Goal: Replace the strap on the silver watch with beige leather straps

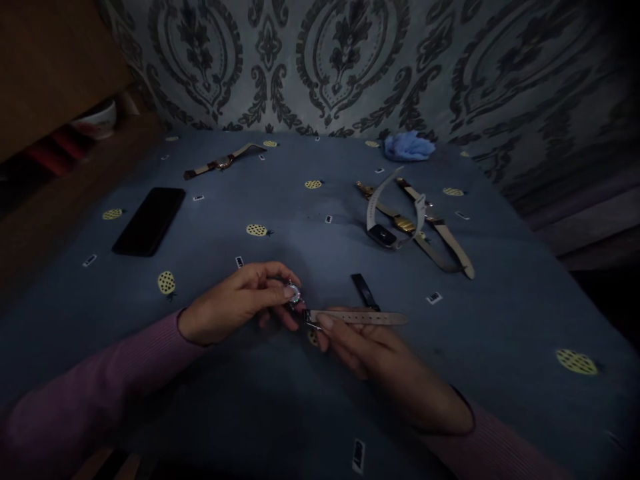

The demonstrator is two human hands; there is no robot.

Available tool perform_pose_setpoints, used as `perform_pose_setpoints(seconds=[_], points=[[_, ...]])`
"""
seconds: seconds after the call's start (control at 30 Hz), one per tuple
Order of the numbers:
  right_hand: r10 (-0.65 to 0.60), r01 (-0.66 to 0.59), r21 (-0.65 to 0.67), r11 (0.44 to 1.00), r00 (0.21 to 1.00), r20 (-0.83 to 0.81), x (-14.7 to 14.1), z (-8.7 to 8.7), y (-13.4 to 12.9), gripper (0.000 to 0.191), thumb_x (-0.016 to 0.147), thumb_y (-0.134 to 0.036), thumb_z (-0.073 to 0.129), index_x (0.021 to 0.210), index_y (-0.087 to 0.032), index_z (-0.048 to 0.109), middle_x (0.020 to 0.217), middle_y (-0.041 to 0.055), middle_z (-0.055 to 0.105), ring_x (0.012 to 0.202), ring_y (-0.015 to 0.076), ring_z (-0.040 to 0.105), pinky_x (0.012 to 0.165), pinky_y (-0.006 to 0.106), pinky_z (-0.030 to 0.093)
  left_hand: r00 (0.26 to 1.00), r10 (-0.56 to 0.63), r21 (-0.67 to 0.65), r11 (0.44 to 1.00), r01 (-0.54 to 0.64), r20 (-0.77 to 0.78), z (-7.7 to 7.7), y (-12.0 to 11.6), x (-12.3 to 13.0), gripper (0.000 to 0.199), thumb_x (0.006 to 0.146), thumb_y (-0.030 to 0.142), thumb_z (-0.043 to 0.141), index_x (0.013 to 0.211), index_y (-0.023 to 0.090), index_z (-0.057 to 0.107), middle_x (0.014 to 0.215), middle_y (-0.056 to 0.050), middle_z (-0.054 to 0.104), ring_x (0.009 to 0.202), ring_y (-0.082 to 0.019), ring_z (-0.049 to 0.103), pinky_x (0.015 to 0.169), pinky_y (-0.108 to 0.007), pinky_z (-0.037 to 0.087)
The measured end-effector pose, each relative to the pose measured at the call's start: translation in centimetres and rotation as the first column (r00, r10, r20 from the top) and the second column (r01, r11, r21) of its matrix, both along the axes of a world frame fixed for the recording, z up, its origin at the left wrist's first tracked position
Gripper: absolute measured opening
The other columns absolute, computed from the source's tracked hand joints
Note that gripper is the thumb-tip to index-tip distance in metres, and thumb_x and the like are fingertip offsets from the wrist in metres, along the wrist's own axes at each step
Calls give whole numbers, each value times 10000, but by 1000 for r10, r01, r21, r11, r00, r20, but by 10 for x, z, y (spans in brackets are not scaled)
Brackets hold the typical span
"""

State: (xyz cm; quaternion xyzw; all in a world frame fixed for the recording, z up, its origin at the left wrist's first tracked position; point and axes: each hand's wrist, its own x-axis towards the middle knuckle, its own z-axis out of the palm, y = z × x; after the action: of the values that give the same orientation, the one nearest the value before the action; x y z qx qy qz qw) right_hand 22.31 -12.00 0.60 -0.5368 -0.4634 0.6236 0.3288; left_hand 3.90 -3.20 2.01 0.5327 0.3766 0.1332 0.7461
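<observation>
Between the thumb and fingers of my left hand (250,297) is a small round silver watch case (295,293). My right hand (365,343) pinches a light strap (370,318) with a row of holes, near its buckle end, where a thin metal part shows. The strap's left end lies close to the watch case; whether the two are joined I cannot tell. Just behind my right hand, a short black strap piece (365,291) rests on the blue patterned cloth (280,200).
A black phone (150,221) lies at the left. One watch (223,162) is at the back left. At the right are a smartwatch (383,235), a gold watch (404,224) and another strapped watch (453,247). Behind them sits a crumpled blue cloth (409,147); a bowl (97,121) stands on the left shelf.
</observation>
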Motion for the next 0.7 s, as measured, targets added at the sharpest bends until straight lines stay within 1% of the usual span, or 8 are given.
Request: perform_pose_setpoints(seconds=[0.07, 0.17, 0.33, 0.43, 0.53, 0.7], points=[[-5, 4, 15, 1000, 1000, 12, 0, -1, 0, 381, 917, -452, 484, 646, -193, 550, 493, -69, 328, 464, 94, 268, 465, 261, 235, 1000, -8, 22, 1000, 8, -12, 2, -1, 0, 164, 886, 234, 554, 1003, 137, 615, 883, -55, 689, 697, -124, 687, 460, -147, 371], [2, -4, 41, 999, 1000, 29, 0, -2, 1, 396, 918, -470, 480, 640, -196, 549, 498, -66, 326, 468, 97, 276, 476, 262, 256, 1000, -5, 33, 999, 5, -18, 3, -2, 0, 160, 881, 234, 552, 977, 138, 637, 889, -56, 685, 708, -130, 691, 457, -145, 371], [-14, 10, 57, 998, 997, 75, 0, -1, 0, 383, 921, -460, 471, 648, -204, 552, 534, -51, 344, 506, 110, 313, 493, 262, 269, 1000, 11, 37, 999, -11, -2, 3, -3, 2, 129, 869, 210, 549, 923, 131, 636, 795, -38, 667, 691, -137, 694, 448, -143, 374], [-18, 16, 58, 998, 999, 46, -1, -1, 0, 372, 920, -450, 468, 646, -206, 535, 534, -50, 335, 524, 117, 324, 509, 266, 274, 1000, 12, 27, 1000, -12, 4, 3, -4, 3, 122, 872, 216, 548, 905, 129, 627, 742, -35, 662, 697, -144, 696, 456, -141, 385], [-15, 15, 54, 998, 1000, 2, -1, -4, 0, 365, 921, -458, 462, 661, -210, 529, 537, -52, 339, 524, 119, 312, 521, 271, 276, 1000, 12, 25, 1000, -12, 9, 4, -6, 2, 118, 872, 227, 559, 908, 135, 623, 754, -31, 662, 721, -152, 704, 458, -137, 387], [-21, 18, 84, 996, 999, 32, -1, -7, 1, 366, 928, -445, 454, 658, -210, 528, 561, -44, 356, 557, 126, 344, 561, 279, 298, 999, 37, 14, 999, -37, -7, 4, -6, 2, 108, 872, 220, 558, 906, 135, 615, 749, -27, 661, 719, -162, 711, 445, -136, 386]])
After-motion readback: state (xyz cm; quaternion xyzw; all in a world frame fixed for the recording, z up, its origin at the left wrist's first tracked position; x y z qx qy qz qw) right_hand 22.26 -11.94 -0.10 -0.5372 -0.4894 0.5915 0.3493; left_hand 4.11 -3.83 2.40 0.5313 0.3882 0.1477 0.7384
